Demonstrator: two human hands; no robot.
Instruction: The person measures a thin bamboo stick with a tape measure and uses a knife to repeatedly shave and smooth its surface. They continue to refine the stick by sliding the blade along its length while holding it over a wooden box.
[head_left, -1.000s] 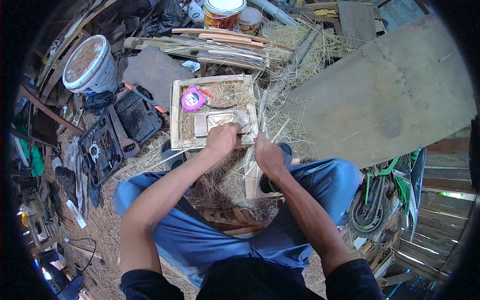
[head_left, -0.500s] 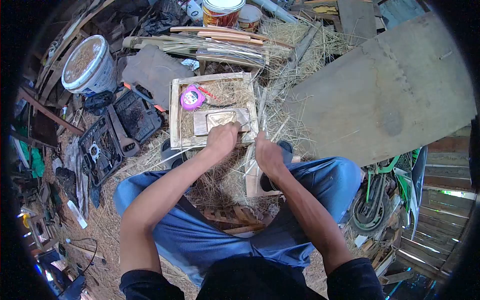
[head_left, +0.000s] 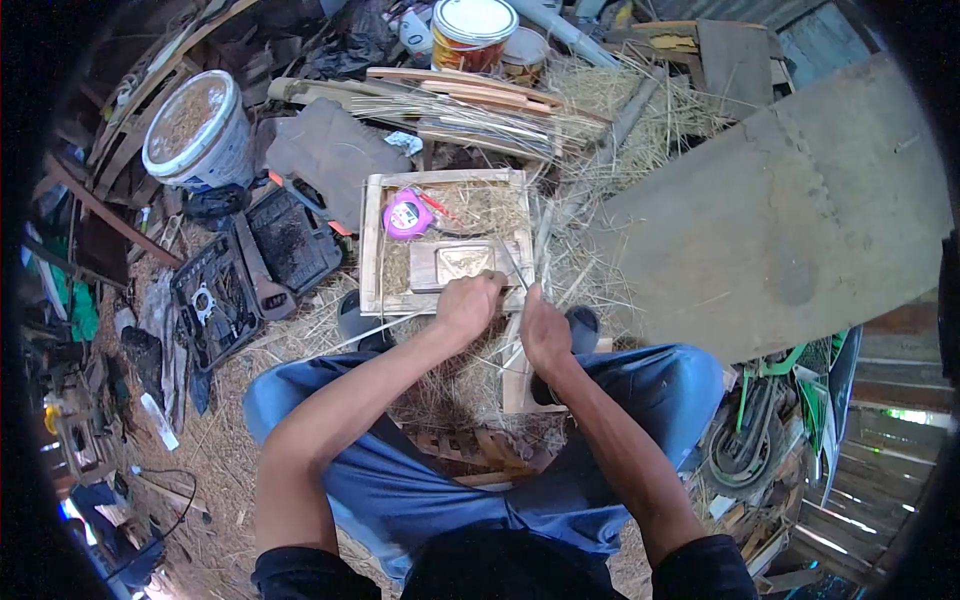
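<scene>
My left hand [head_left: 468,305] is closed over the near edge of a shallow wooden frame [head_left: 371,240], beside a wooden block [head_left: 424,270] with a carved recess. A thin pale bamboo strip [head_left: 385,329] runs from the lower left up to this hand, its continuation hidden by the fingers. My right hand [head_left: 545,332], just right of the frame, is wrapped round a thin knife [head_left: 516,265]; its blade slants up and left past the block's right end. Its handle is hidden in the fist. Inside the frame lie a purple tape measure [head_left: 407,215] and a red pencil-like tool [head_left: 437,206].
An open tool case [head_left: 215,300] with a saw [head_left: 262,275] across it sits at left. Behind it stands a white bucket [head_left: 195,135]. Bamboo strips [head_left: 480,112] are piled beyond the frame. A large board [head_left: 760,225] fills the right; straw covers the ground.
The whole scene has shifted slightly right and down in view. My right hand has turned, and the knife blade now shows above it. My left hand stays closed at the block's near side.
</scene>
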